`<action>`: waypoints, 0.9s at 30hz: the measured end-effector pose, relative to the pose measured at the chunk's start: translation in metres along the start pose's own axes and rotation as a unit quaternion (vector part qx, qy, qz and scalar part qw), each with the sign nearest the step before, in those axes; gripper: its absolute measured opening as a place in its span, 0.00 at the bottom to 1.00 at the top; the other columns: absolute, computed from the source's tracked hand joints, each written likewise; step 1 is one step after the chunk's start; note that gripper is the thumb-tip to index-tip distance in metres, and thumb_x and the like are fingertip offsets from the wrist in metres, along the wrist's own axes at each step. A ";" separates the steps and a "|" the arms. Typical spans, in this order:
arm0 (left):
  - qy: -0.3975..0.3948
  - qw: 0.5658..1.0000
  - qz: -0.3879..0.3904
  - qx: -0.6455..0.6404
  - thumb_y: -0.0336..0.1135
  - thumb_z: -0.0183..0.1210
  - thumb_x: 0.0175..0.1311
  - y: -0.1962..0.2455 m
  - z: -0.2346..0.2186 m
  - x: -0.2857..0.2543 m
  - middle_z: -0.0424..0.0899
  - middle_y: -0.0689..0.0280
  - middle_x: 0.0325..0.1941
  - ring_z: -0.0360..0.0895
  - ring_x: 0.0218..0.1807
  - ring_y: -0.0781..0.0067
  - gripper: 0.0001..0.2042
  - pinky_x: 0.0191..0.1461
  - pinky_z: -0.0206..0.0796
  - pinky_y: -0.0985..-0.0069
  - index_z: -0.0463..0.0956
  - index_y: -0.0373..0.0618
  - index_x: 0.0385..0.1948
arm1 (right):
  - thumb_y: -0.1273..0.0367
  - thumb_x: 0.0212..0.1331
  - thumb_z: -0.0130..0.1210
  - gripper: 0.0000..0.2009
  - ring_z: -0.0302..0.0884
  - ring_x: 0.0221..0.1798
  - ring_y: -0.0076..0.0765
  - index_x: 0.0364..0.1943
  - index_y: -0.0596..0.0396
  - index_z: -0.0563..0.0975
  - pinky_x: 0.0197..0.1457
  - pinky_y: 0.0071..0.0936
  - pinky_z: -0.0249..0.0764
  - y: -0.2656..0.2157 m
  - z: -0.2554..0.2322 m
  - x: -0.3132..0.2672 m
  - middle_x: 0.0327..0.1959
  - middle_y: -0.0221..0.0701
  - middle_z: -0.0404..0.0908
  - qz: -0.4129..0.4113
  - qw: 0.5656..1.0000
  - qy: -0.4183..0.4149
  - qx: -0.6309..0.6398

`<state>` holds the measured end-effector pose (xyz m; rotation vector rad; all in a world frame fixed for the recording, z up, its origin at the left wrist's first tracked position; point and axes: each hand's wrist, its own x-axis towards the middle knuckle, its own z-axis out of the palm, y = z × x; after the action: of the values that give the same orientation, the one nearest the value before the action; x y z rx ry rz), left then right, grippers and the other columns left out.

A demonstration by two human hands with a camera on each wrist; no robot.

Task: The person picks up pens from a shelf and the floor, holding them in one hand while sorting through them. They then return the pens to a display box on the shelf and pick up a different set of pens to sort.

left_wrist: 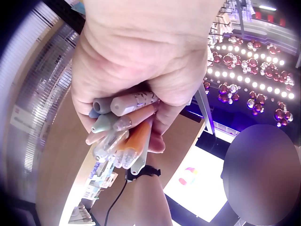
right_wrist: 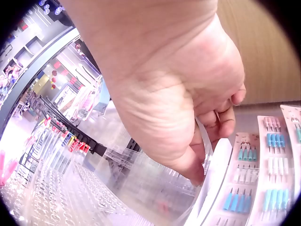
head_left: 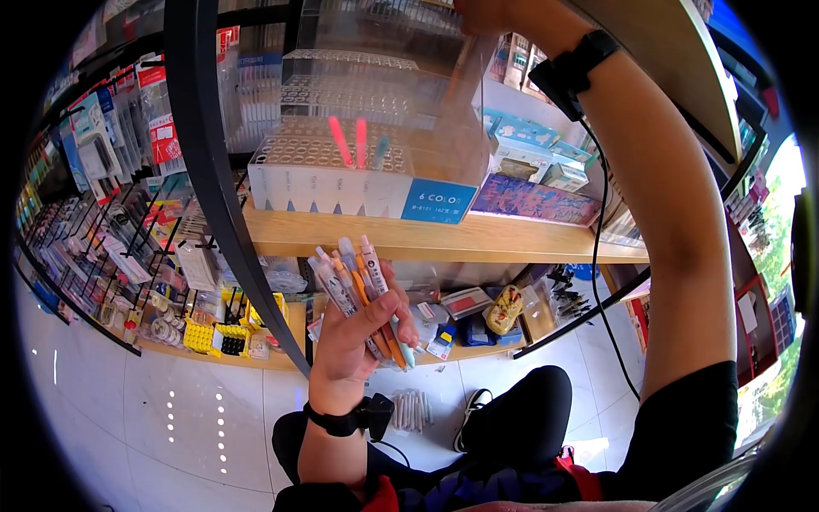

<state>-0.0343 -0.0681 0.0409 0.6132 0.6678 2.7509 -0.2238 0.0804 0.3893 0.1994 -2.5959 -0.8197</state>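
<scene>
My left hand (head_left: 351, 337) grips a bundle of several pens (head_left: 331, 283) in front of the shelf edge. White, orange, pale green and pink barrels show. In the left wrist view the pens' ends (left_wrist: 104, 122) fan out between fingers and thumb. Above, a clear-topped pen display box (head_left: 341, 192) marked "6 COLOR" stands on the shelf, its rows of round holes mostly bare. Two pink pens (head_left: 362, 141) and a teal one (head_left: 380, 152) stand in its front rows. High at the back right, my right hand (right_wrist: 188, 94) pinches the edge of a clear plastic cover (right_wrist: 155, 188).
The wooden shelf (head_left: 444, 243) runs below the box, with a black post (head_left: 200, 128) to its left. Beside the box are blue packages (head_left: 520, 158). Carded pen refills (right_wrist: 240, 174) hang close to my right hand. Several pens (head_left: 413, 411) lie on the floor.
</scene>
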 end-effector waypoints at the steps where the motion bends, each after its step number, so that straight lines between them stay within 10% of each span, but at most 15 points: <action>1: -0.001 1.000 0.001 0.003 0.35 0.69 0.66 0.000 0.000 0.000 0.79 0.64 0.30 0.81 0.27 0.68 0.20 0.34 0.78 0.63 0.68 0.48 0.53 | 0.64 0.57 0.60 0.16 0.83 0.60 0.51 0.46 0.55 0.86 0.64 0.60 0.72 0.000 -0.001 -0.001 0.55 0.42 0.86 -0.001 1.000 -0.002 0.004; 27: -0.011 1.000 0.004 0.008 0.36 0.69 0.67 -0.001 0.001 0.001 0.80 0.65 0.29 0.82 0.27 0.68 0.19 0.34 0.78 0.64 0.68 0.48 0.53 | 0.69 0.54 0.61 0.16 0.81 0.62 0.46 0.49 0.49 0.82 0.68 0.58 0.67 0.005 0.026 0.004 0.55 0.37 0.86 -0.062 0.989 0.105 -0.085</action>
<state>-0.0352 -0.0667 0.0416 0.6510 0.6839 2.7436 -0.2388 0.0974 0.3742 0.3792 -2.3218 -1.0018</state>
